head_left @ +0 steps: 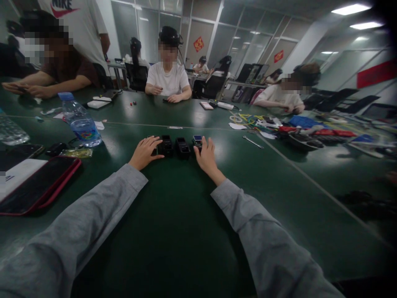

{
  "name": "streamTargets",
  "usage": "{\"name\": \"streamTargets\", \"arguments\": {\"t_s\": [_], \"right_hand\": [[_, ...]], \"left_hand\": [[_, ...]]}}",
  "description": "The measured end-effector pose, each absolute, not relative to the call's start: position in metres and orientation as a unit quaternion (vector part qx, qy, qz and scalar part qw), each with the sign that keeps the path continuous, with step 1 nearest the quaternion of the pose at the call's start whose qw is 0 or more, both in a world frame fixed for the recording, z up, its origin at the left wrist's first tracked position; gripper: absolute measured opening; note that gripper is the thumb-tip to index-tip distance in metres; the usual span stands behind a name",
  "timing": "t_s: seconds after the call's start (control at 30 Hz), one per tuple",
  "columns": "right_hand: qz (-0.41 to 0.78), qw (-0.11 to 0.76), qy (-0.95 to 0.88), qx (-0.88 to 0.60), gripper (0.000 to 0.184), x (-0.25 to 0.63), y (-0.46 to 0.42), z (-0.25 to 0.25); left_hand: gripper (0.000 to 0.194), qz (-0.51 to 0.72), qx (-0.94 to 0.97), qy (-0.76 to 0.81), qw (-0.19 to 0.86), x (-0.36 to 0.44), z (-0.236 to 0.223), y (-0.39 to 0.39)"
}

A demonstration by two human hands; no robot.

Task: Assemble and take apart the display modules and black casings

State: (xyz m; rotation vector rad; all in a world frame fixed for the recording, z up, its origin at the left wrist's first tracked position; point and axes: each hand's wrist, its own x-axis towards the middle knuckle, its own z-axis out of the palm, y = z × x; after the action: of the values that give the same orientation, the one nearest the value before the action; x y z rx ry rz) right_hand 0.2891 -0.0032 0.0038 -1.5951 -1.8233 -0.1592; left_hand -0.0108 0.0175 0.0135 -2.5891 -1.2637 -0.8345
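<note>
- Left hand (144,151): grip loosely open, fingers spread over the left-end gadget (154,152), which they partly hide; firm contact cannot be confirmed.
- Right hand (207,157): grip open, thumb and fingers apart, at the right-end gadget (197,138), screen upward; nothing is clenched.
- Between the hands: two dark gadgets, one left (166,145) and one right (182,148), standing side by side on the bench (186,198).
- Likely faults: uneven inward pressure could skew the row or knock the gadgets together; a dragging fingertip could tip an end one or press its buttons.
- Left: water bottle (81,123), likely to topple if a sleeve caught it.
- Right: slim metal tool (253,142), well apart.
</note>
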Motion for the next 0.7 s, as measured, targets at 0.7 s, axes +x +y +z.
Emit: {"name": "streamTargets", "arguments": {"t_s": [0.7], "right_hand": [[-0.058,0.248,-0.84,-0.48,0.047,0.257,-0.027,0.021]], "left_hand": [[0.055,-0.235,-0.914,-0.324,0.073,0.002,0.024,0.002]]}}
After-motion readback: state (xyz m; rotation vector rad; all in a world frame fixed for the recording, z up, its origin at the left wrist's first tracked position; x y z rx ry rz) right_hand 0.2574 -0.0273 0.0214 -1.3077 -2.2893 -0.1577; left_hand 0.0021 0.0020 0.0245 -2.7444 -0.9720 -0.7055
